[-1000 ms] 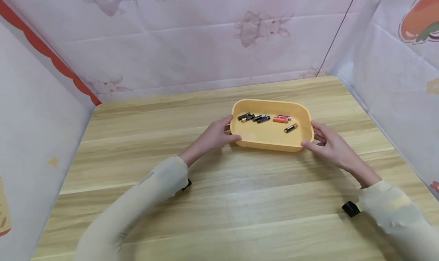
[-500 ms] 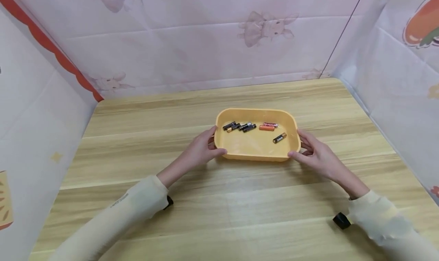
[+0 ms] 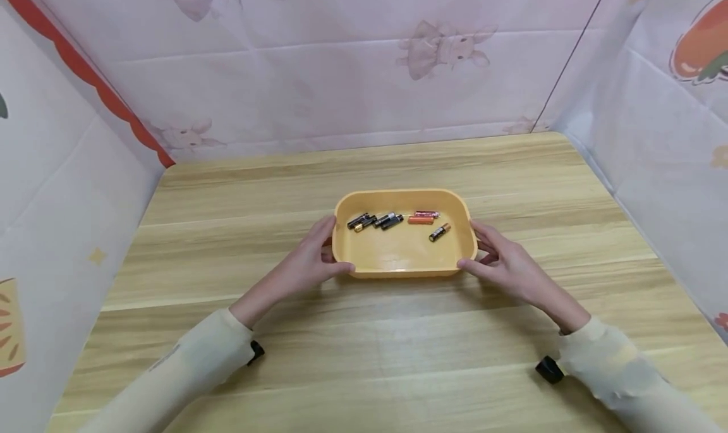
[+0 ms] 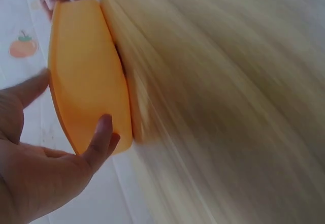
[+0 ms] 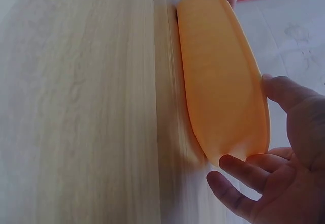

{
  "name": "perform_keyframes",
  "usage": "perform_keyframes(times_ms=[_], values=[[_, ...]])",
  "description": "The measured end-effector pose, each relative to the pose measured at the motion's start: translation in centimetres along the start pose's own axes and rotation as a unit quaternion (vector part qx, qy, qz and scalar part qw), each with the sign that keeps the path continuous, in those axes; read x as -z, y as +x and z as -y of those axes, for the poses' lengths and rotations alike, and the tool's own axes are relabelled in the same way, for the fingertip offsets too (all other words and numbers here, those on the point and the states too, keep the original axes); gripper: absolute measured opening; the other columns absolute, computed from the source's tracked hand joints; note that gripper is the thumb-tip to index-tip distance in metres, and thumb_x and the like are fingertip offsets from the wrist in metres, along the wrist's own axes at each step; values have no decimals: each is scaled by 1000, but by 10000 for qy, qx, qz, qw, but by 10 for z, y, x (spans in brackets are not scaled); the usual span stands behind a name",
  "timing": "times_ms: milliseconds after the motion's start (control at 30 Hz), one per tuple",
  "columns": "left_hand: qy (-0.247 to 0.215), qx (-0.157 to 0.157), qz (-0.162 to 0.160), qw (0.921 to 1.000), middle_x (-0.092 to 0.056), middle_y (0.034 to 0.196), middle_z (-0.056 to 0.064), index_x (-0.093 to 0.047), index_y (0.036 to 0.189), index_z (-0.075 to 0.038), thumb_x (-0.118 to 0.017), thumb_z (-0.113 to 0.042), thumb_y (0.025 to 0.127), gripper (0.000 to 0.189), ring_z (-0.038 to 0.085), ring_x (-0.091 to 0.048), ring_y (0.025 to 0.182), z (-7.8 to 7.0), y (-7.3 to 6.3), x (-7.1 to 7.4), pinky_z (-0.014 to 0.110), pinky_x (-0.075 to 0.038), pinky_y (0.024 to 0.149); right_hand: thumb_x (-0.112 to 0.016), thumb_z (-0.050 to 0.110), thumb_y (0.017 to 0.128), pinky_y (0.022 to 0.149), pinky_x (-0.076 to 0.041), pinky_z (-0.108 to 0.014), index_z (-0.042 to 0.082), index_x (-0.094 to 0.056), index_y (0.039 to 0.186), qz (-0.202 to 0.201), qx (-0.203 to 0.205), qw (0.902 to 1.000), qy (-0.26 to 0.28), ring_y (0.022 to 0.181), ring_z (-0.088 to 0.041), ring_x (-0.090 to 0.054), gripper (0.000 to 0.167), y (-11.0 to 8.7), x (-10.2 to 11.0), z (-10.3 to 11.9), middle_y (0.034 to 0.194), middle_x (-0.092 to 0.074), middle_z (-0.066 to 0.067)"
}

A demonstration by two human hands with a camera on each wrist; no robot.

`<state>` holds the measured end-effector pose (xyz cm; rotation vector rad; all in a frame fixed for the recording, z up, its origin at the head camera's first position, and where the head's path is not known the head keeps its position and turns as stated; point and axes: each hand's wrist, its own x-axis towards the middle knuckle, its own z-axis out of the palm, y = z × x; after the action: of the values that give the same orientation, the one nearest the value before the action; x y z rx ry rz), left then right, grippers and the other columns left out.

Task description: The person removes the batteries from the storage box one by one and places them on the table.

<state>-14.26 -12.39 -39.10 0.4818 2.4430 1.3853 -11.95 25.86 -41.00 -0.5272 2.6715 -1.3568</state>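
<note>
A yellow plastic basin point(image 3: 392, 253) with rounded corners sits at the middle of the table. My left hand point(image 3: 309, 256) grips its left end, thumb at the near rim and fingers around the side. At the opposite end my right hand point(image 3: 506, 265) holds it the same way. Inside lie several black batteries point(image 3: 385, 219) grouped to the left. An orange battery point(image 3: 421, 220) and a red battery point(image 3: 428, 214) lie side by side right of them, with a black and copper battery point(image 3: 440, 232) apart from the rest. The wrist views show the basin's outer wall point(image 4: 86, 66) but hide the batteries.
The wood-grain table point(image 3: 364, 357) reaches back to a pink fabric wall point(image 3: 318, 91) with rabbit prints. White printed panels point(image 3: 671, 136) stand at both sides. A small black device point(image 3: 550, 370) is at the right sleeve.
Both hands have moved the basin to the left and nearer to me, the batteries staying in their groups inside. The grip at both ends looks the same.
</note>
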Motion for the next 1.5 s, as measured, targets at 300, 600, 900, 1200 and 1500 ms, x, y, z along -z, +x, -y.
perform_keyframes(times_ms=[300,600,900,1200,1500], values=[[214,-59,179,9996,0,173,10,-4,166,-8,-89,-13,83,120,33,-60,122,5,-10,12,25,-58,89,-79,24,95,87,-60,-43,2,-33,160,105,-54,9999,-85,95,-26,-73,82,1,-6,6,152,-51,-21],[540,-63,42,9985,-4,172,12,-6,166,-5,-93,-19,79,124,30,-63,118,10,-23,18,24,-58,89,-79,27,95,87,-60,-46,1,-35,158,230,1,9997,-103,100,-29,-72,81,3,-12,12,154,-48,-21],[759,-9,-94,9971,-1,172,13,-8,165,-2,-93,-22,79,122,32,-61,122,13,-43,22,27,-57,92,-78,25,95,89,-60,-45,1,-33,159,347,98,9993,89,102,-29,-72,82,3,-24,18,155,-47,-22],[1053,64,-207,9942,-3,172,15,-10,165,-3,-92,-27,80,121,36,-58,125,14,-65,22,33,-57,95,-79,26,95,88,-60,-45,2,-32,160,458,213,9987,117,100,-26,-72,84,0,-34,26,153,-49,-23],[1104,281,-240,9932,-4,171,19,-12,164,2,-93,-28,79,120,36,-57,128,13,-85,18,30,-57,93,-78,30,95,79,-61,-32,2,-31,161,630,177,9978,127,96,-19,-73,86,-8,-39,32,144,-56,-26]])
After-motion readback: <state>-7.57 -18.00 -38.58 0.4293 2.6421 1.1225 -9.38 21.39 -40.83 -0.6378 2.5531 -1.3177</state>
